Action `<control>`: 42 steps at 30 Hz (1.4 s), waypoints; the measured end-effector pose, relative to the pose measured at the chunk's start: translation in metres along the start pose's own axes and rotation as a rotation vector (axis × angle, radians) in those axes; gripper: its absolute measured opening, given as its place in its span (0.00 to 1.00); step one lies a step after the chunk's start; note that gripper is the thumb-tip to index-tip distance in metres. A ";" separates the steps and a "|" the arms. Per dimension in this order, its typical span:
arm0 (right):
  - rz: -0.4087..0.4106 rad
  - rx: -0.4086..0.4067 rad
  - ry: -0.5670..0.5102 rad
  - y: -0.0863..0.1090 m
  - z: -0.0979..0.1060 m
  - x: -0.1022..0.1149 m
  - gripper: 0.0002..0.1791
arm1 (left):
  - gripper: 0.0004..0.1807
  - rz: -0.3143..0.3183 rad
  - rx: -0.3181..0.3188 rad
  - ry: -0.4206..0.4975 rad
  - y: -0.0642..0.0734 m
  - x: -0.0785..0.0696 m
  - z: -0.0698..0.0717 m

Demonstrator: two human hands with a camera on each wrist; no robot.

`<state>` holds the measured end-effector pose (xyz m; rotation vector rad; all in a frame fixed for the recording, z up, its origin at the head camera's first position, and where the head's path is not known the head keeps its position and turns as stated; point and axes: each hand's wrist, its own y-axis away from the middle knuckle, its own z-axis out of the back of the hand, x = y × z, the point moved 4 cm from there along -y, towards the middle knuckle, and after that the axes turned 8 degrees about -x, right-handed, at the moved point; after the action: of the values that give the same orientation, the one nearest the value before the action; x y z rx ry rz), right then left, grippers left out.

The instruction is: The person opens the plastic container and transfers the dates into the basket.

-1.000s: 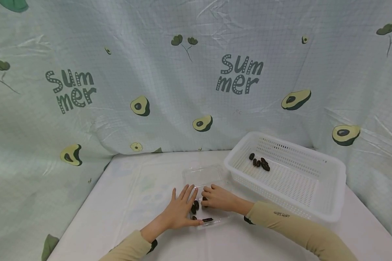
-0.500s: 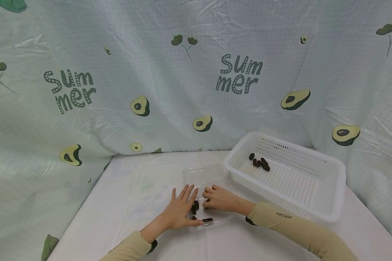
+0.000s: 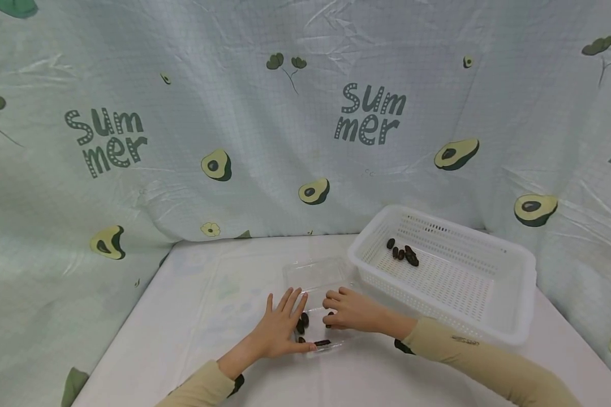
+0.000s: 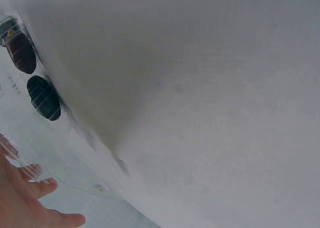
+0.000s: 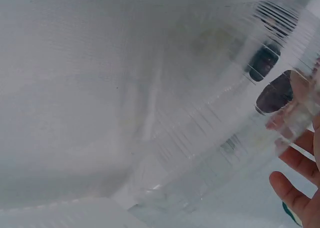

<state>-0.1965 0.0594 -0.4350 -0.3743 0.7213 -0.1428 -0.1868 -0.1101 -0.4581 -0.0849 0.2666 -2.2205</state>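
Note:
A clear plastic clamshell box [image 3: 342, 343] lies open on the table, its lid [image 3: 313, 275] folded back. Several dark, oval dates [image 3: 304, 320] are along its left and front sides; the left wrist view shows two dates [image 4: 44, 98] through the clear wall. My left hand [image 3: 277, 333] rests over the box's left edge, fingers straight and spread, thumb at the front wall. Over the right half of the box, my right hand [image 3: 353, 312] pinches one date [image 3: 329, 319] between thumb and fingertips. From the right wrist, that date [image 5: 276, 94] shows at the fingers, seen through plastic.
A white perforated basket [image 3: 509, 294] stands at the right back, several dates [image 3: 411, 257] gathered at its left end. Its near side lies close beyond my right forearm. Behind the table [image 3: 209, 294] hangs a curtain [image 3: 265, 135] printed with avocados.
My right hand has shifted a little to the right across the box, and the date in its fingers has moved with it. My left hand stays where it was.

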 end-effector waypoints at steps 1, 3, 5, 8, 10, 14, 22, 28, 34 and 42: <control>-0.001 -0.003 0.008 0.001 0.003 -0.001 0.10 | 0.56 0.001 0.000 -0.003 0.000 0.000 0.000; -0.002 -0.013 0.014 0.002 0.009 -0.004 0.11 | 0.56 0.001 -0.002 -0.006 -0.001 0.000 0.000; 0.000 -0.019 0.026 0.005 0.014 -0.006 0.11 | 0.56 0.002 -0.003 -0.013 -0.001 0.000 -0.001; 0.002 -0.024 0.037 0.010 0.024 -0.010 0.11 | 0.56 0.003 -0.005 -0.020 -0.002 0.000 -0.001; 0.001 -0.029 0.041 0.013 0.030 -0.014 0.11 | 0.56 0.003 -0.007 -0.025 -0.002 0.000 -0.002; -0.007 -0.057 0.019 0.019 0.044 -0.021 0.11 | 0.56 0.007 -0.001 -0.027 -0.003 -0.001 -0.003; -0.030 -0.070 0.004 0.033 0.066 -0.039 0.14 | 0.56 0.011 0.006 -0.016 -0.005 0.000 -0.002; -0.053 -0.058 0.019 0.041 0.082 -0.056 0.18 | 0.55 0.018 0.015 -0.009 -0.006 0.000 -0.001; -0.154 -0.099 0.004 0.060 0.088 -0.086 0.10 | 0.55 0.022 0.016 -0.011 -0.008 0.001 -0.002; -0.246 -0.083 0.023 0.092 0.077 -0.124 0.10 | 0.56 0.014 0.008 -0.015 -0.012 0.001 -0.003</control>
<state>-0.2379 0.1977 -0.3406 -0.5415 0.7040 -0.3511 -0.1969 -0.1032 -0.4580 -0.0948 0.2493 -2.2064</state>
